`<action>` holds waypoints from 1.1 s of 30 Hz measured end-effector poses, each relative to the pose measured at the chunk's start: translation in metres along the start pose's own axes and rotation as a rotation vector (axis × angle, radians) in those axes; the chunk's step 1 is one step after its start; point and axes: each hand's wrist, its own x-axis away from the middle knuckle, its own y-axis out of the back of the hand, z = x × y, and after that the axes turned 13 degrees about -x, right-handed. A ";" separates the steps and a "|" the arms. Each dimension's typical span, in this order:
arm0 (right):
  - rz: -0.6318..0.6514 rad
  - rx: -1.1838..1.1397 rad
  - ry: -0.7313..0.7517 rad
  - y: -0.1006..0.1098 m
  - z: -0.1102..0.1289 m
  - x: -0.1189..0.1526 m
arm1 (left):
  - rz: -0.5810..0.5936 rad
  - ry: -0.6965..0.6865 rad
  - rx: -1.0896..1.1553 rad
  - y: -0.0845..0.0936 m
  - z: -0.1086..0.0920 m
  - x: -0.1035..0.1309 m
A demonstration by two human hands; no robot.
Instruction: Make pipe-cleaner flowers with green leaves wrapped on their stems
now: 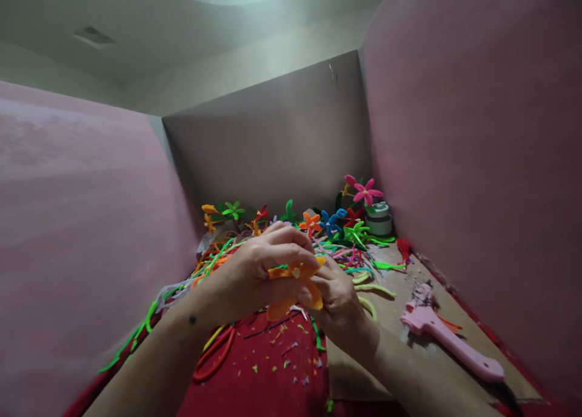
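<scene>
This seems to be a small handicraft workplace inside a room, enclosed by smooth pink panels (477, 132) and a plain grey-brown back panel (282, 144). Bright fuzzy craft stems (377, 289), multicoloured fuzzy flowers (365, 192), a pink plastic glue gun (450, 340) and tiny colourful scraps (255, 368) on red cloth (254, 399) show it. Whether it is home or workshop, I cannot tell.

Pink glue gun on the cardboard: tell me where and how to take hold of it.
Take the pink glue gun by the middle of its long grip, from above on the near side. It lies along the cardboard, the slim grip slanting toward the near right and the dark-smudged head pointing away, so this should avoid the head.
</scene>
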 end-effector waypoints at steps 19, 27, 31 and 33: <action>-0.006 0.068 -0.026 -0.018 -0.008 0.007 | -0.012 0.031 -0.008 -0.030 0.038 0.026; 0.039 0.000 -0.151 -0.018 -0.002 0.006 | -0.154 0.074 0.170 -0.031 0.038 0.036; -0.018 -0.027 -0.130 -0.016 -0.005 0.008 | -0.100 0.053 0.121 -0.043 0.034 0.041; -0.023 -0.010 -0.142 -0.016 -0.008 0.010 | -0.108 0.039 0.058 -0.051 0.036 0.041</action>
